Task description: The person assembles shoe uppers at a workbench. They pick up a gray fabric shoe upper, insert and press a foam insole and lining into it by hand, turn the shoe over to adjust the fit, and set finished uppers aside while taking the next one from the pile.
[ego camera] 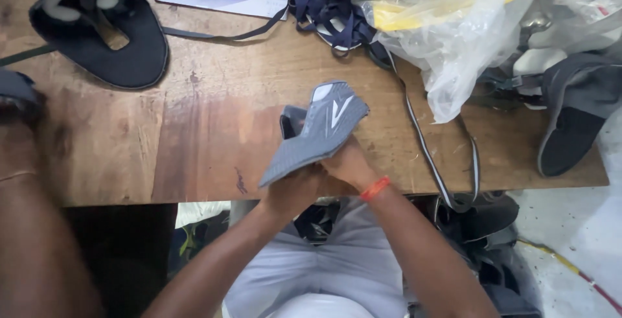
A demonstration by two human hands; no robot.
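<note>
1. Head view showed the left hand (295, 192) and right hand (350, 162) both closed around a grey shoe upper (317, 130), held over the near edge of the wooden table (194, 136).
2. An orange wristband (374, 188) circled the right wrist.
3. Farther off lay a black shoe upper (103, 30), dark straps (327, 13) and a clear plastic bag (453, 33).

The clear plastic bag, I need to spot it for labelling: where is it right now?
In the head view the clear plastic bag lies at the upper right of the wooden table, right of the dark blue straps and left of a grey shoe upper.
</note>
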